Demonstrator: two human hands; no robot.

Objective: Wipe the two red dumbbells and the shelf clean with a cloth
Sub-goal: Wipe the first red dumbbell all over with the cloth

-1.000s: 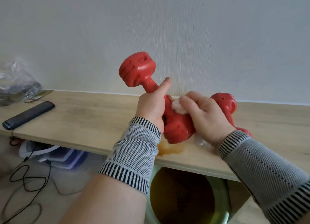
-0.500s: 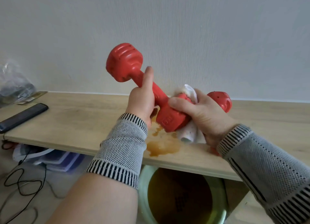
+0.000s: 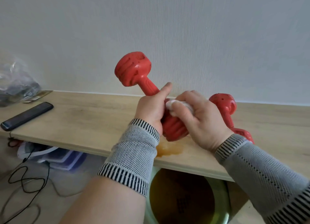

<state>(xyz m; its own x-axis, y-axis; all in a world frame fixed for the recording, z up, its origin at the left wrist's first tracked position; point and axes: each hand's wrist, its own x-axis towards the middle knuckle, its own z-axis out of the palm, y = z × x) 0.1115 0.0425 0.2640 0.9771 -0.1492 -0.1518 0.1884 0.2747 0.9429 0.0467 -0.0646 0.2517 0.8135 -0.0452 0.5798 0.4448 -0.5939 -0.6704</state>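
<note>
My left hand (image 3: 151, 108) grips the handle of a red dumbbell (image 3: 133, 69), held tilted above the wooden shelf (image 3: 83, 119) with one head up left and the other low by my palms. My right hand (image 3: 199, 119) holds a white cloth (image 3: 174, 105) bunched against the lower head. A second red dumbbell (image 3: 224, 104) lies on the shelf behind my right hand, partly hidden by it. An orange-brown wet stain (image 3: 169, 150) spreads on the shelf under the held dumbbell.
A black phone (image 3: 27, 115) lies at the shelf's left end, near a clear plastic bag (image 3: 16, 82). Below the shelf stand a green basin of brownish water (image 3: 184, 200), plastic trays (image 3: 55, 156) and loose black cables (image 3: 25, 181).
My right hand slid the cloth up over the lower dumbbell head, from beneath and behind it to its top. The dumbbell shifted slightly with my left hand, and the stain is mostly covered again.
</note>
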